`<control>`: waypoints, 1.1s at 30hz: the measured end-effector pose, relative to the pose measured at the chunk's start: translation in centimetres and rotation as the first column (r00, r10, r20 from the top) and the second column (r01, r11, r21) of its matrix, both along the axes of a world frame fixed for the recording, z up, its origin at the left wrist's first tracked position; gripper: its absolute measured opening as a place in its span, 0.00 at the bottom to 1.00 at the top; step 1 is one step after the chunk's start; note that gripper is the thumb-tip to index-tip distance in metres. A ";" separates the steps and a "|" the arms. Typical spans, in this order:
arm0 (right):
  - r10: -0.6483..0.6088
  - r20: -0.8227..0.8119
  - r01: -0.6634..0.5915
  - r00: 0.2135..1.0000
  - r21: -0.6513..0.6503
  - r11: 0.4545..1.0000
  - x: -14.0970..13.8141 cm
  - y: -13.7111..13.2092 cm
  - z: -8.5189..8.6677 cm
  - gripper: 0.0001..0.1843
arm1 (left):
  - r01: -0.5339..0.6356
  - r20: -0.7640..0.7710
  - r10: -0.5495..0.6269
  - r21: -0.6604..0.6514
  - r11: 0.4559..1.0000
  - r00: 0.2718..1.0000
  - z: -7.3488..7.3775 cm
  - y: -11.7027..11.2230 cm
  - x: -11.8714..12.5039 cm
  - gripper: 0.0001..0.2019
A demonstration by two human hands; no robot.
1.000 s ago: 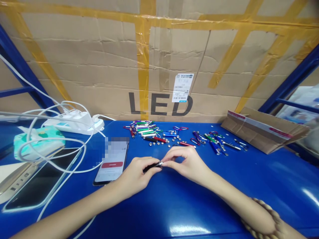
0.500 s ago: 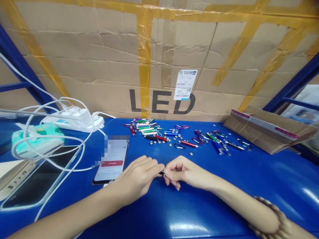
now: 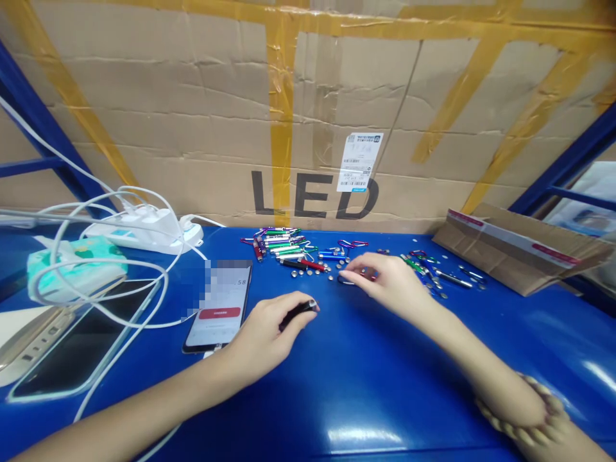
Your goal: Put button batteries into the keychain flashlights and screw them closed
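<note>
My left hand (image 3: pixel 269 327) is closed around a small black flashlight (image 3: pixel 298 310), its silver tip pointing right. My right hand (image 3: pixel 385 282) has reached out over the blue table (image 3: pixel 366 385) to the scattered parts, its fingertips pinched at a black carabiner clip (image 3: pixel 344 280) beside a red flashlight; I cannot tell whether it grips the clip. Behind lie a pile of several coloured mini flashlights (image 3: pixel 283 247), small round button cells (image 3: pixel 312 271) and more flashlights (image 3: pixel 433 269) to the right.
A phone (image 3: pixel 219 308) with a lit screen lies left of my left hand. Farther left are a tablet (image 3: pixel 72 359), white cables (image 3: pixel 110 282), a power strip (image 3: pixel 144 231) and a tissue pack (image 3: pixel 72 263). A big cardboard box marked LED (image 3: pixel 312 128) walls the back; a flat carton (image 3: pixel 520 247) lies right.
My right hand let go of the black flashlight's tip and moved away up-right to the loose parts. My left hand keeps the flashlight and has hardly moved.
</note>
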State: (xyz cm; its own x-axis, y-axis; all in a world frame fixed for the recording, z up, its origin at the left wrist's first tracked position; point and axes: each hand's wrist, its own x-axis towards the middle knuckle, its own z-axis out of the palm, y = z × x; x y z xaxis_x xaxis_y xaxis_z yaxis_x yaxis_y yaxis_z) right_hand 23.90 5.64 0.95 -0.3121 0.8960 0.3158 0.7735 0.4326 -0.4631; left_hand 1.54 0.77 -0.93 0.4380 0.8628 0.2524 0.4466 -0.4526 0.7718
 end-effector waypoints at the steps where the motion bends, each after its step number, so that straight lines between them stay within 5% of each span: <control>1: -0.052 0.097 0.047 0.994 0.058 0.997 0.7 0.5 -0.1 0.11 | -0.012 0.019 0.013 -0.045 0.999 1.000 0.2 0.0 0.0 0.08; 5: -0.032 0.310 0.032 0.950 0.007 0.999 2.4 2.0 -1.0 0.13 | -0.033 0.100 0.054 -0.202 0.979 0.994 0.5 0.2 0.1 0.11; 12: -0.069 0.328 0.055 0.942 0.052 0.997 2.4 2.2 -1.4 0.15 | 0.013 0.205 0.058 -0.327 0.945 0.977 0.5 0.5 0.3 0.13; 19: 0.162 0.291 -0.181 0.943 0.039 0.983 1.7 2.3 -2.0 0.07 | 0.041 0.243 0.052 -0.363 0.931 0.969 0.1 0.7 0.3 0.15; 29: 0.169 0.102 -0.170 0.980 0.004 0.985 1.2 2.0 -1.9 0.05 | 0.077 0.300 0.055 -0.413 0.908 0.952 -0.4 0.7 0.6 0.13; 33: 0.124 -0.111 -0.133 0.986 -0.073 0.988 0.6 1.5 -1.2 0.09 | 0.069 0.289 0.064 -0.429 0.901 0.955 -0.7 0.7 0.7 0.14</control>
